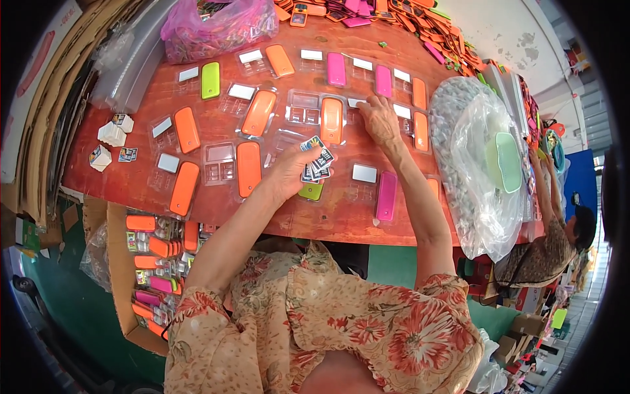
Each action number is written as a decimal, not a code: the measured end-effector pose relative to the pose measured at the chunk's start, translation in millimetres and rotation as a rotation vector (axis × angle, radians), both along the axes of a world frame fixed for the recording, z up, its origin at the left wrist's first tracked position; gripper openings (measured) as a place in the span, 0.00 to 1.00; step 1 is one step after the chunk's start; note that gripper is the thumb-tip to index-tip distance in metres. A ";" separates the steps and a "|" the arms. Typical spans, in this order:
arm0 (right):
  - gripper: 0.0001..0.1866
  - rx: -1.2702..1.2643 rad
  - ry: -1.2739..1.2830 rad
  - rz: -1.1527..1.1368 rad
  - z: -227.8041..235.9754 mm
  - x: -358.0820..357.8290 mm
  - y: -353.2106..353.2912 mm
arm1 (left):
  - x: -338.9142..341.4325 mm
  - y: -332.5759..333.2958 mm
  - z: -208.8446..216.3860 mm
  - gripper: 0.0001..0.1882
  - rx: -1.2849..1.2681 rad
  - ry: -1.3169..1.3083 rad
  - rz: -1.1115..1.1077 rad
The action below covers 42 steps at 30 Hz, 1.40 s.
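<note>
My left hand (293, 172) holds a fanned stack of small printed cards (315, 161) above the red-brown table (328, 217). My right hand (377, 117) reaches further out, fingertips on a small white card (355, 102) in a clear blister tray beside an orange toy phone (331, 120). Several clear trays lie in rows, each with an orange, pink or green toy phone and a white card. A green phone (311, 191) lies just under my left hand, a pink one (386, 196) to its right.
A big clear bag of small pieces with a green scoop (482, 157) stands at the right. A pink bag (220, 26) sits at the back, small card stacks (113, 134) at the left. A cardboard box of packed phones (154, 262) is below the table's left. Another person (548, 246) sits at the right.
</note>
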State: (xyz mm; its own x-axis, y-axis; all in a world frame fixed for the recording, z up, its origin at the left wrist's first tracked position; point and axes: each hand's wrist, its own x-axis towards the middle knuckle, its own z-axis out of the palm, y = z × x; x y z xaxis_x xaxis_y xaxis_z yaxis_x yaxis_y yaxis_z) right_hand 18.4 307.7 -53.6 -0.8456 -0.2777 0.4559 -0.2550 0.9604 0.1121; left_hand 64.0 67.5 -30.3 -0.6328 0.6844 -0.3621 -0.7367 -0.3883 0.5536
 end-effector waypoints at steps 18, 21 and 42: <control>0.04 -1.530 -0.864 0.223 44.0 22.4 -89.6 | -11.2 -4.4 -5.2 0.12 -0.128 0.014 0.202; 0.01 -1.134 -0.508 0.167 36.5 0.3 -95.2 | -14.7 -12.0 -8.6 0.10 -0.125 -0.018 0.298; 0.05 -1.582 -0.965 0.233 42.4 30.2 -127.2 | -7.2 -29.2 5.2 0.12 -0.180 0.025 0.320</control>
